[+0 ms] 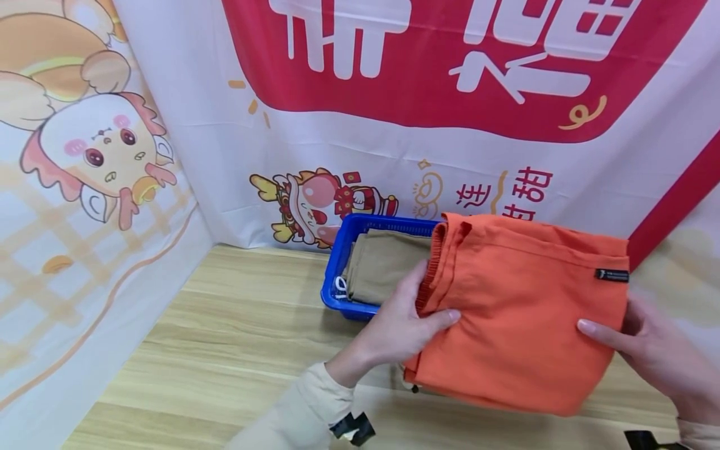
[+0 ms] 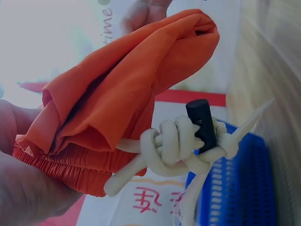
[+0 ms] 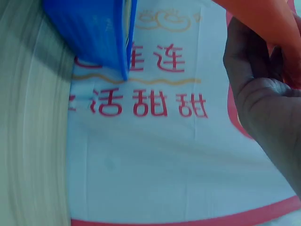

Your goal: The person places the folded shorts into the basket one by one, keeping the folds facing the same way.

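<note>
Folded orange pants (image 1: pixel 517 319) with a gathered elastic waistband are held up over the table between both hands. My left hand (image 1: pixel 396 322) grips the waistband side, thumb on the front face and fingers behind. At the opposite edge, near a small black label (image 1: pixel 612 275), my right hand (image 1: pixel 658 350) pinches the cloth with the thumb in front. In the left wrist view, a knotted cream cord (image 2: pixel 162 146) with a black toggle (image 2: pixel 201 122) hangs beside the waistband. Behind the pants stands a blue basket (image 1: pixel 332 281) holding a folded khaki garment (image 1: pixel 388 265).
The basket stands on a wood-grain table (image 1: pixel 225 350) close to a printed cloth backdrop (image 1: pixel 360 144). Another printed cloth (image 1: pixel 95 250) borders the table on the left. A white drawstring (image 1: pixel 340 287) shows at the basket's left end. The pants hide the basket's right part.
</note>
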Demonstrator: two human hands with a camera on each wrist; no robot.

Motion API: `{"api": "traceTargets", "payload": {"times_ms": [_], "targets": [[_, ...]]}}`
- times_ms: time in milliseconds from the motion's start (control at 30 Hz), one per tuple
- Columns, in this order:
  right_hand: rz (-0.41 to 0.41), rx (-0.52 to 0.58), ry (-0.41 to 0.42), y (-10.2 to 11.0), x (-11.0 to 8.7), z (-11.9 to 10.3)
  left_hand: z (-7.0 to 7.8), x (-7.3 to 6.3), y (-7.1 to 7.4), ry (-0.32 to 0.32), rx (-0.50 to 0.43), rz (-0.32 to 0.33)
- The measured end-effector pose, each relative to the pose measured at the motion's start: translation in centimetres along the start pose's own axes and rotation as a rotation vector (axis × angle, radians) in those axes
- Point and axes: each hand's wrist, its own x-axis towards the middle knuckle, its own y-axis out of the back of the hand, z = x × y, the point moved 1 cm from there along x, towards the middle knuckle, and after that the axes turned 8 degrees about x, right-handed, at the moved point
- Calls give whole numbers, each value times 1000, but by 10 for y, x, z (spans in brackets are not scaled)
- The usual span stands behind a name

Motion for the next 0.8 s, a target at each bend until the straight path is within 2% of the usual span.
{"api": "traceTargets", "payload": {"times_ms": [133,233,433,567,667,800], "targets": [[51,-166,8,-13,3,-7,4,-5,13,3,-4,12],[67,-213,17,-21,7,-12,5,-8,21,17,1,16],[97,-200,-32,-32,13,-21,8,-14,37,40,32,24],[111,-184,32,-38,17,-28,10,-16,47,34,62,39],[109,-137,82,-42,21,-33,10,-16,55,0,78,58],[127,-132,83,-47,27,-41,11,-12,65,-51,83,94]]}}
